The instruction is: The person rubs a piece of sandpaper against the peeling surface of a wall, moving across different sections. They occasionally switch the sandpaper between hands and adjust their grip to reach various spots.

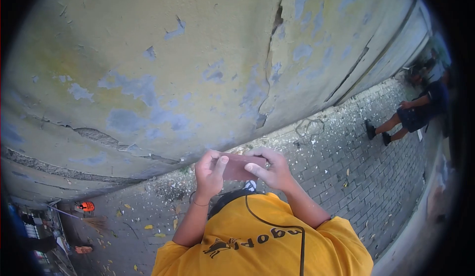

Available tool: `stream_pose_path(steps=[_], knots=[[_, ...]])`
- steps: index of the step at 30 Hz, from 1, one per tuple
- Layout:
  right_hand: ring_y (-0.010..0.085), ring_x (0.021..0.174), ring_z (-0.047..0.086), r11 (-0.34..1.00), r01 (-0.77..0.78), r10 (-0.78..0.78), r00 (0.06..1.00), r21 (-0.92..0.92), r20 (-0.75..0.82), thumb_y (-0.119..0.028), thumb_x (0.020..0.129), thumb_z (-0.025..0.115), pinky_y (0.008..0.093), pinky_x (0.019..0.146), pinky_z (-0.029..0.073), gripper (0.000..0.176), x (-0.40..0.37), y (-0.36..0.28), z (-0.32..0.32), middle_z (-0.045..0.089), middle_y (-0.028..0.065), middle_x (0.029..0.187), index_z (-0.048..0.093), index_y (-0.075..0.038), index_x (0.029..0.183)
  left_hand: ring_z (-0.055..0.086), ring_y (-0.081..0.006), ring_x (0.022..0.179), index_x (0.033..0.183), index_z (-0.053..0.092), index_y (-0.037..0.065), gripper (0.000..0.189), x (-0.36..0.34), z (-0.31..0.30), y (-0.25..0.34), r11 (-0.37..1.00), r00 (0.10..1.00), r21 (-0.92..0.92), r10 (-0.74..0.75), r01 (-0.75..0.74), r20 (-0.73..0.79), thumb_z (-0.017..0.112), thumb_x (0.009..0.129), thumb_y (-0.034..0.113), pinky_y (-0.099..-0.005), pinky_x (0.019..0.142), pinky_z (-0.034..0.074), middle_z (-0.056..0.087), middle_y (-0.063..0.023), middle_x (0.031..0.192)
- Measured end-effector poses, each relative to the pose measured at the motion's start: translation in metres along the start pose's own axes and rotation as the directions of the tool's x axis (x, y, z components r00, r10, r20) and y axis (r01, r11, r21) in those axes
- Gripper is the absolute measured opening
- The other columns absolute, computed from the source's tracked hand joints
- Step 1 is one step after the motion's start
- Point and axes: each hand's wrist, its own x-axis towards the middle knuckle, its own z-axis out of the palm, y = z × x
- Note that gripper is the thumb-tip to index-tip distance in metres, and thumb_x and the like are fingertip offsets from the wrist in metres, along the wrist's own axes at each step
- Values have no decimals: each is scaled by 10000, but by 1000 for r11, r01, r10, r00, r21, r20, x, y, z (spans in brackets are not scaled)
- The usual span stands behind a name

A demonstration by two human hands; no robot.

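A reddish-brown piece of sandpaper (236, 168) is stretched between my two hands in front of my chest. My left hand (210, 173) grips its left end, thumb on top and fingers behind. At the other end, my right hand (273, 169) pinches it with the thumb over the face. Pale dust coats the fingers of both hands. Just beyond the hands stands a yellowish wall (208, 33) with peeling paint, bluish-grey bare patches and long cracks; the sandpaper appears apart from it.
Paint flakes litter the brick paving (341, 162) along the wall's foot. Another person (420, 108) in dark clothes stands at the right. At the lower left are an orange object (86, 206), a broom (94, 222) and a cluttered area (37, 231).
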Motion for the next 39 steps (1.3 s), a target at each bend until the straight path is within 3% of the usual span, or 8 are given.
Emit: stream_pose_path(steps=[5,16,19,22,23,26,34,39], knots=[[103,780,630,894,-373,341,926,248,163,-176,902,717,283,696,508,183,-12,-7,42,693,61,862,688,-16,985,590,-74,814,981,606,-17,138,-39,-23,11,1000,990,24,19,-15,-142,610,977,121,-240,749,489,649,-32,874],[126,910,640,851,-359,250,919,382,306,-126,888,736,278,790,523,319,-63,-41,95,685,54,1041,625,-52,1178,562,-92,760,927,597,-16,177,-110,-49,0,979,944,173,152,-103,-294,583,986,150,-275,695,471,641,-35,849],[155,1056,619,282,-564,429,798,776,424,-103,846,773,332,904,522,558,-75,-45,91,625,67,1202,497,-33,1326,541,-80,762,948,582,0,186,-115,-37,-8,992,915,78,117,-94,-386,554,1009,174,-273,693,459,622,-17,846],[172,1079,612,388,-493,416,848,778,330,-109,838,780,340,922,510,556,-87,-37,86,617,74,1222,505,-20,1313,529,-71,794,988,569,7,216,-109,-13,-23,991,878,-121,-1,-65,-479,513,1036,211,-264,715,455,607,-11,869],[171,1035,630,664,-344,286,937,664,199,-121,856,761,329,877,516,486,-83,-41,86,646,77,1176,550,-13,1281,527,-68,814,1012,565,8,236,-107,-5,-25,978,853,-205,-75,-38,-517,492,1048,230,-256,730,454,602,-11,887],[152,947,652,911,-238,234,971,335,54,-145,884,734,322,825,520,365,-73,-32,84,691,67,1054,622,-8,1203,529,-71,841,1034,574,5,266,-103,16,-29,990,925,-133,-94,48,-368,471,1054,249,-250,747,456,608,-29,938],[111,836,657,922,-275,351,889,272,-292,-125,905,714,281,749,516,233,26,32,-12,730,65,935,680,20,1084,595,-89,819,1120,588,23,208,-31,8,-71,965,916,-97,-260,242,-305,631,969,159,-223,692,490,648,-27,959],[187,947,633,986,87,-147,855,-142,-497,-14,908,654,301,840,499,139,125,66,-116,678,119,1030,661,41,1035,581,-67,768,1060,618,56,140,-12,-41,-84,971,697,-115,-230,209,-679,624,969,162,-220,641,474,637,-2,902]])
